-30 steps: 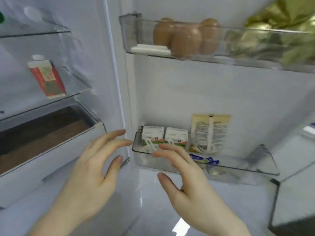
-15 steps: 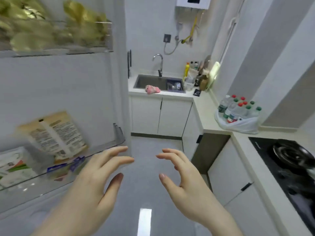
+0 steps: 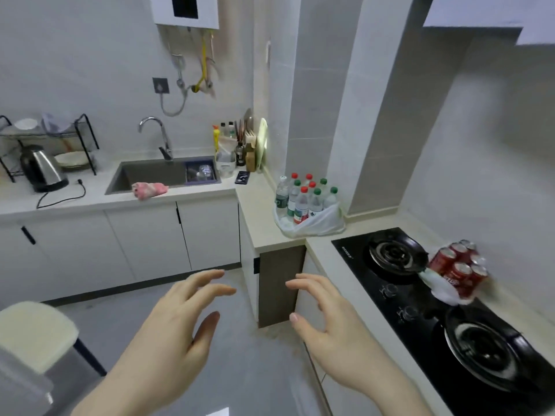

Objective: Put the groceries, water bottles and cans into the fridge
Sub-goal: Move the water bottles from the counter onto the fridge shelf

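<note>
Both hands empty: left hand [image 3: 177,322] and right hand [image 3: 327,319] fingers loosely spread; water bottles [image 3: 303,196] bagged on counter [image 3: 258,205], cans [image 3: 459,265] beside stove [image 3: 420,295].

stool [image 3: 36,334] cut off at left edge, bottle labels [image 3: 297,216] unreadable

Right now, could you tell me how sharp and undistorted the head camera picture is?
Head view: wide-angle bending curves the walls and counter edges; the stool at lower left is blurred; the water bottles and red cans read clearly; a window glare patch lies on the floor.
</note>
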A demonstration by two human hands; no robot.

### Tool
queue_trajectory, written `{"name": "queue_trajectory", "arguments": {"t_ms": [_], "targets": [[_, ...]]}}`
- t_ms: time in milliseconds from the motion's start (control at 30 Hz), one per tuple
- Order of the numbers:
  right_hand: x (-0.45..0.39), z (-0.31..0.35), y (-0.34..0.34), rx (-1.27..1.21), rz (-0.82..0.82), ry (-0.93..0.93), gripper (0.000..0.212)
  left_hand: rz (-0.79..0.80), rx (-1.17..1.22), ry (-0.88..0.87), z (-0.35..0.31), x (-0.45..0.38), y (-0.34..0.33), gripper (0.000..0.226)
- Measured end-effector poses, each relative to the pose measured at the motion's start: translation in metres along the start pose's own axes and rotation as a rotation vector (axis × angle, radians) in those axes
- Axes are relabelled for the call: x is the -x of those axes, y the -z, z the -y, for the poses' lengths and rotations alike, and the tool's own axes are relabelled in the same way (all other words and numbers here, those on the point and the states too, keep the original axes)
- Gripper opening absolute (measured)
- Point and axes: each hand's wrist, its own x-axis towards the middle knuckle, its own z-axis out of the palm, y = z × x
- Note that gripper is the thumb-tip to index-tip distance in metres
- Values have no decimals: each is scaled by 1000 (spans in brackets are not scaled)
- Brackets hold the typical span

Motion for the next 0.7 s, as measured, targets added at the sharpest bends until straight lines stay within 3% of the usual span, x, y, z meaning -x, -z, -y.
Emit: {"name": "queue_trajectory", "arguments": {"t_ms": [333,700], "targets": [[-64,-80,50,7,-68,-154,39,136,-11,-72,-2,-135,-57,35],[-203,-135,76,78,-141,-279,43,238,67,-164,60,-315,-111,33]]}}
